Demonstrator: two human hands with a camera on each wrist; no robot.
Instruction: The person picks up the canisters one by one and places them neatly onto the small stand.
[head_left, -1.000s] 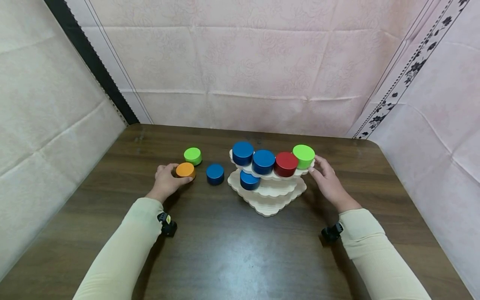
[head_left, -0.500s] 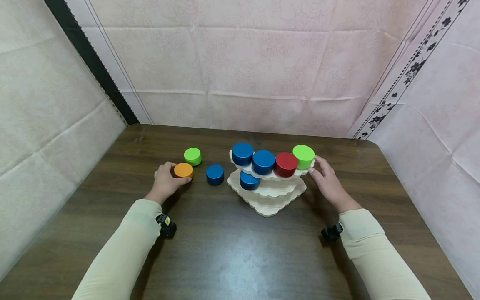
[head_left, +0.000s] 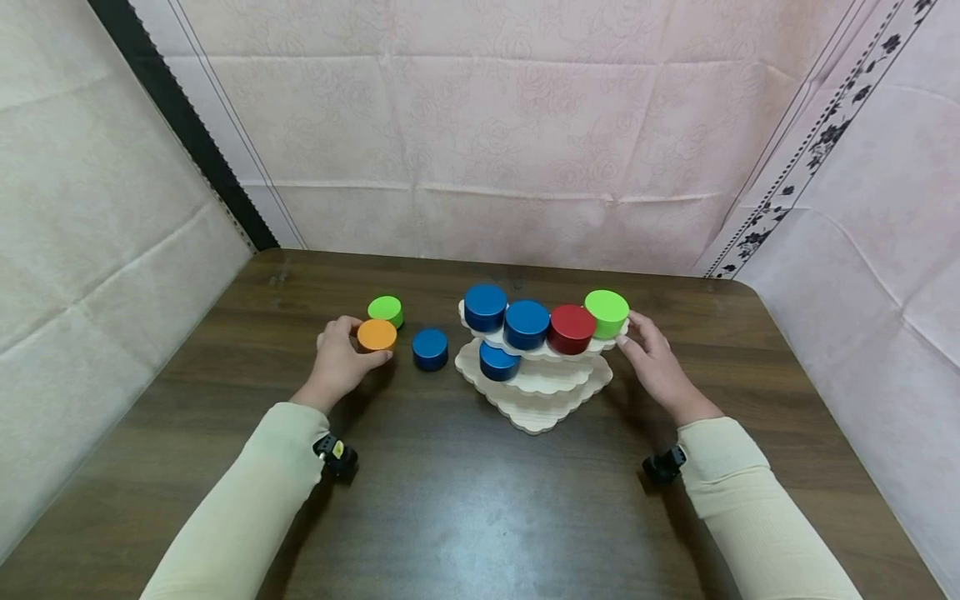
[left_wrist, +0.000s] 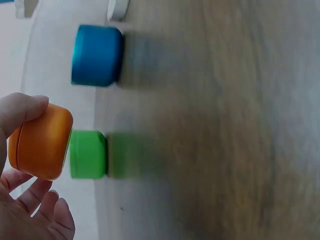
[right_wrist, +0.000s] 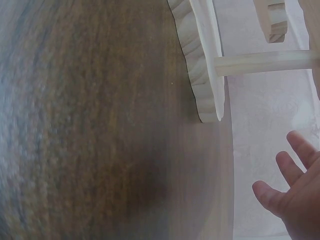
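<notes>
My left hand (head_left: 341, 364) pinches a small orange round tin (head_left: 377, 335) between thumb and fingers. In the left wrist view the orange tin (left_wrist: 42, 142) is tilted and raised off the table. Just behind it stands a green tin (head_left: 386, 312), and to its right a blue tin (head_left: 431, 349). My right hand (head_left: 660, 367) holds the right edge of a pale wooden tiered stand (head_left: 536, 410). Its top tier carries blue tins (head_left: 527, 324), a red tin (head_left: 572, 329) and a larger green tin (head_left: 607, 313). Another blue tin (head_left: 498, 362) sits on the middle tier.
The brown wooden table (head_left: 465, 517) ends at a back edge below a pale patterned cloth (head_left: 480, 125). More cloth hangs at both sides. In the right wrist view a wooden post (right_wrist: 265, 62) rises from the stand's base tier (right_wrist: 202, 65).
My left hand first shifts slightly left, then moves right and lifts the orange tin, which now overlaps the green tin in the head view. My right hand and the stand stay put.
</notes>
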